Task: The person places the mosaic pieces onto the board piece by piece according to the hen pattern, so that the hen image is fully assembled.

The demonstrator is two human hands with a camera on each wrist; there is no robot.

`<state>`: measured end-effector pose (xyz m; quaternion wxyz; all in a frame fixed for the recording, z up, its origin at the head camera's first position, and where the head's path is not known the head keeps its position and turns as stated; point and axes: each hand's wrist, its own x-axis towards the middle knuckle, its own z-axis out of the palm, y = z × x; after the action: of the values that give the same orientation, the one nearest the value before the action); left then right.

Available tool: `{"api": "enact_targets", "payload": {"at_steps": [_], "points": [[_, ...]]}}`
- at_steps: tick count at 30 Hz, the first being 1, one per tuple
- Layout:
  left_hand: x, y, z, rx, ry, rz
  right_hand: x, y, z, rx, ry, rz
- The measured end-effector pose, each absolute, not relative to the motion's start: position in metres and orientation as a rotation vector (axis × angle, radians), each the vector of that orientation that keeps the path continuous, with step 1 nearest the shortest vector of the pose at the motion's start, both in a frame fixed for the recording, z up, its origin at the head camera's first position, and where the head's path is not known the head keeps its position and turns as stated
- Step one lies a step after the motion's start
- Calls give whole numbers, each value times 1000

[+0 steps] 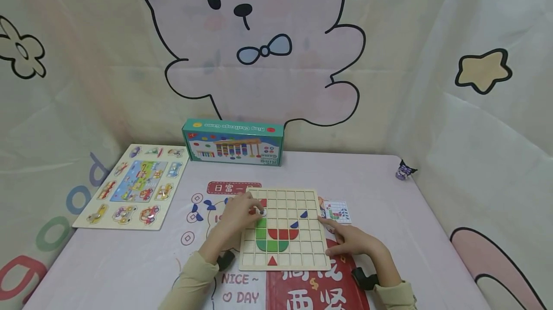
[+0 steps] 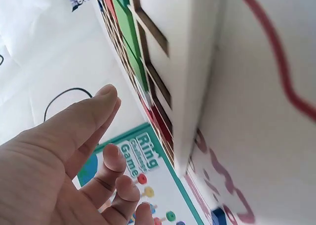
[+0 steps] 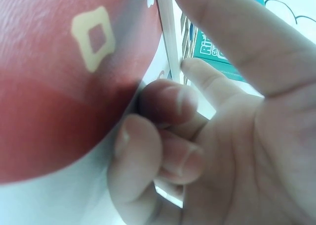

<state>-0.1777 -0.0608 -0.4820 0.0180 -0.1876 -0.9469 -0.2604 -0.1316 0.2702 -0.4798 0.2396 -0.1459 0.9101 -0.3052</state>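
A wooden grid board [image 1: 298,247] lies on the pink table, holding red, green and blue shape pieces. My left hand [image 1: 242,213] reaches over its upper left part, fingertips down beside a red piece [image 1: 263,202]. In the left wrist view the left hand [image 2: 74,160] has loosely bent fingers with nothing in them, and the board [image 2: 192,62] stands close by. My right hand [image 1: 351,242] grips the board's right edge, index finger along the edge and thumb at the lower corner. In the right wrist view the right hand [image 3: 197,136] has its other fingers curled against the board's edge [image 3: 170,47].
A teal ring game box [image 1: 233,143] stands at the back. A vehicle puzzle board [image 1: 134,185] lies at the left. A small pattern card [image 1: 338,211] sits right of the grid board, and a red printed mat [image 1: 315,291] lies under it. A tiny purple figure [image 1: 404,171] is at the far right.
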Motion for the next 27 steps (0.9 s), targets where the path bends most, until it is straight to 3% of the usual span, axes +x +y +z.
{"api": "enact_targets", "payload": {"at_steps": [27], "points": [[-180,-162,-484,-297,-2974,-654,-130,270,-480,-388,2494,-846]]}}
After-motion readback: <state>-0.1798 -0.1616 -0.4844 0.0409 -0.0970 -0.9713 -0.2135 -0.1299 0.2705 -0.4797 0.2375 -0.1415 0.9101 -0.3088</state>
